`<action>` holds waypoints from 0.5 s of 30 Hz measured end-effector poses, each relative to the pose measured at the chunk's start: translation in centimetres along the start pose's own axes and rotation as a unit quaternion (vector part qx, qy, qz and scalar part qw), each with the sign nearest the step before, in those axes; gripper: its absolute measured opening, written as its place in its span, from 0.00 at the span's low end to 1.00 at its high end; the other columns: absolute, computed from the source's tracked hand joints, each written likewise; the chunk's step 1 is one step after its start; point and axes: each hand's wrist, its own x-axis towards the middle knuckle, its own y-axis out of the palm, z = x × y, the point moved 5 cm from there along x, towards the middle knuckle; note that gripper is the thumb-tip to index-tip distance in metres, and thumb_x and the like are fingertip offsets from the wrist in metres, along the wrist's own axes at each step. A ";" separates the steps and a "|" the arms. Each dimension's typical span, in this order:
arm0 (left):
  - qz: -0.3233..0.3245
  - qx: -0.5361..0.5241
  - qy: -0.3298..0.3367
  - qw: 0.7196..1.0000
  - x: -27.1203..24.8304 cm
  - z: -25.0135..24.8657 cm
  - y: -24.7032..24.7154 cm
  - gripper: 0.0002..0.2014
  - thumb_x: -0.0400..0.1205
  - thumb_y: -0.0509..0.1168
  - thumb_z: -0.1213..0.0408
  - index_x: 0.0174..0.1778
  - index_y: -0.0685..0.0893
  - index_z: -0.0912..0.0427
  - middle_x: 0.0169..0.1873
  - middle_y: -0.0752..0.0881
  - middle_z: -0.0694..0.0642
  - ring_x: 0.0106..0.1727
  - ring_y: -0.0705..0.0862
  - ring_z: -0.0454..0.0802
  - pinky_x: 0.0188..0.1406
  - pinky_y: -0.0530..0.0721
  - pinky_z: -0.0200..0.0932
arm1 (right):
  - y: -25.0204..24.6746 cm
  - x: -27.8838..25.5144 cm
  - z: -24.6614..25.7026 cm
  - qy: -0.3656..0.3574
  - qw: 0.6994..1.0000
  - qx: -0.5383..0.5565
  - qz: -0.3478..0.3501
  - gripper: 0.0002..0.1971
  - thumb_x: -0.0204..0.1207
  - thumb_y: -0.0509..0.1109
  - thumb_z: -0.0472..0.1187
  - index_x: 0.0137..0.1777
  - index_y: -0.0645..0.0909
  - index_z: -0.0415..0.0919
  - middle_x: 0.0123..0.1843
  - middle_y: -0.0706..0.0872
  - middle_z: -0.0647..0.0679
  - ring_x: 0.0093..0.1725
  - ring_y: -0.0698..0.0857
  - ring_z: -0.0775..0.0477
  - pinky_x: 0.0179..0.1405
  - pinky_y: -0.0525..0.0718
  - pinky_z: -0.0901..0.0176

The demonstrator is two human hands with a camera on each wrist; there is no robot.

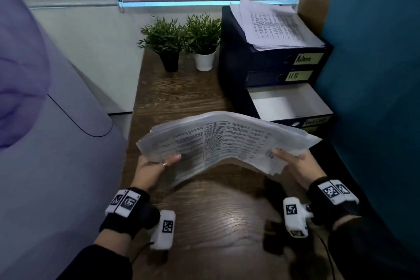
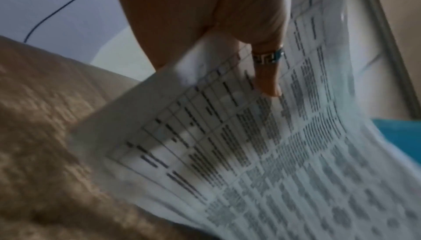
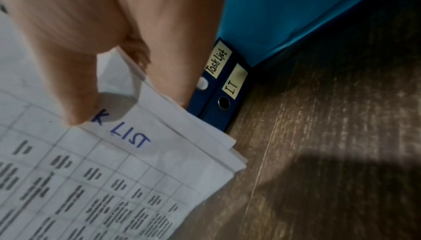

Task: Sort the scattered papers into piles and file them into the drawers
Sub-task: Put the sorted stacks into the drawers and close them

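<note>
I hold a stack of printed papers point(image 1: 227, 141) above the wooden desk point(image 1: 204, 223), arched upward in the middle. My left hand point(image 1: 156, 163) grips its left end, thumb on top point(image 2: 268, 81). My right hand point(image 1: 293, 161) grips the right end, thumb pressed beside handwritten "LIST" point(image 3: 129, 139) on the top sheet point(image 3: 159, 162). The dark blue drawer unit point(image 1: 236, 70) stands at the back right. Its third drawer point(image 1: 288, 104) is pulled out, white inside, just beyond the stack. Labels read "Admin" point(image 1: 304, 58), "HR" point(image 1: 295, 75), "Task List" point(image 3: 217, 62) and "IT" point(image 3: 234, 84).
Another pile of papers point(image 1: 275, 27) lies on top of the drawer unit. Two potted plants point(image 1: 181, 41) stand at the back of the desk. A teal partition point(image 1: 375, 98) bounds the right side, and a pale lavender surface point(image 1: 56, 143) the left.
</note>
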 end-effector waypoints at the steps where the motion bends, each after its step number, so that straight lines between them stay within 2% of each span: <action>1: 0.007 -0.004 0.011 1.000 0.0 -0.3 -0.2 0.18 0.70 0.71 0.81 0.52 0.84 0.60 0.37 0.91 0.41 0.44 0.88 0.35 0.48 0.86 0.31 | -0.2 0.1 0.1 -0.010 1.000 -0.007 0.002 0.19 0.61 0.80 0.37 0.53 0.82 0.41 0.44 0.92 0.50 0.44 0.90 0.53 0.38 0.87 0.62; 3: 0.030 0.014 0.010 0.999 0.0 -0.4 -0.2 0.19 0.69 0.72 0.79 0.54 0.84 0.58 0.39 0.91 0.40 0.46 0.88 0.35 0.50 0.86 0.34 | -0.6 0.5 -0.4 -0.003 0.999 -0.034 0.002 0.33 0.42 0.88 0.51 0.49 0.84 0.41 0.44 0.92 0.49 0.45 0.90 0.52 0.42 0.89 0.60; 5: 0.044 0.027 -0.015 0.999 0.2 0.6 -0.3 0.19 0.66 0.76 0.75 0.52 0.85 0.58 0.39 0.91 0.41 0.47 0.89 0.37 0.52 0.87 0.39 | -0.8 1.1 -1.6 0.027 0.999 -0.047 -0.002 0.41 0.33 0.89 0.54 0.50 0.83 0.40 0.44 0.93 0.50 0.44 0.90 0.52 0.44 0.90 0.58; 8: 0.057 -0.002 -0.065 0.996 0.2 2.1 0.1 0.27 0.53 0.84 0.59 0.47 0.86 0.59 0.40 0.92 0.49 0.46 0.90 0.45 0.42 0.89 0.38 | -0.7 1.9 -2.8 0.053 0.998 -0.042 0.004 0.42 0.32 0.89 0.53 0.52 0.83 0.43 0.46 0.92 0.50 0.46 0.90 0.51 0.44 0.90 0.57; 9: 0.052 -0.010 -0.074 0.996 0.1 2.4 0.4 0.26 0.53 0.84 0.59 0.46 0.86 0.59 0.40 0.92 0.51 0.44 0.90 0.46 0.39 0.88 0.37 | -0.5 2.1 -3.1 0.064 0.997 -0.044 0.006 0.42 0.34 0.89 0.52 0.53 0.83 0.43 0.47 0.92 0.48 0.48 0.90 0.49 0.46 0.90 0.55; 11: 0.031 -0.025 -0.081 0.996 -0.4 2.1 1.1 0.13 0.66 0.77 0.72 0.43 0.86 0.59 0.36 0.91 0.50 0.37 0.90 0.42 0.34 0.87 0.33 | 0.2 2.3 -3.6 0.088 0.994 -0.054 0.026 0.39 0.38 0.89 0.48 0.53 0.81 0.43 0.49 0.90 0.44 0.48 0.90 0.49 0.51 0.89 0.52; 13: 0.020 -0.022 -0.071 0.997 -0.5 1.2 1.6 0.11 0.72 0.70 0.80 0.43 0.85 0.61 0.30 0.91 0.47 0.34 0.89 0.40 0.31 0.86 0.31 | 0.8 2.4 -3.4 0.094 0.993 -0.065 0.035 0.42 0.38 0.89 0.47 0.56 0.79 0.39 0.54 0.88 0.40 0.50 0.90 0.47 0.54 0.88 0.48; 14: 0.023 -0.015 -0.060 0.998 -0.5 0.4 1.7 0.11 0.72 0.70 0.81 0.45 0.85 0.64 0.31 0.91 0.46 0.35 0.90 0.40 0.35 0.87 0.33 | 0.8 2.5 -2.6 0.078 0.994 -0.077 0.023 0.46 0.38 0.89 0.49 0.60 0.77 0.36 0.55 0.87 0.41 0.53 0.89 0.46 0.55 0.88 0.49; 15: 0.024 -0.002 -0.045 0.999 -0.4 -0.6 1.5 0.12 0.71 0.71 0.80 0.48 0.85 0.65 0.33 0.92 0.46 0.38 0.90 0.41 0.40 0.88 0.37 | 0.8 2.5 -1.4 0.046 0.994 -0.098 0.000 0.49 0.40 0.89 0.49 0.64 0.74 0.34 0.57 0.86 0.44 0.55 0.87 0.47 0.55 0.88 0.56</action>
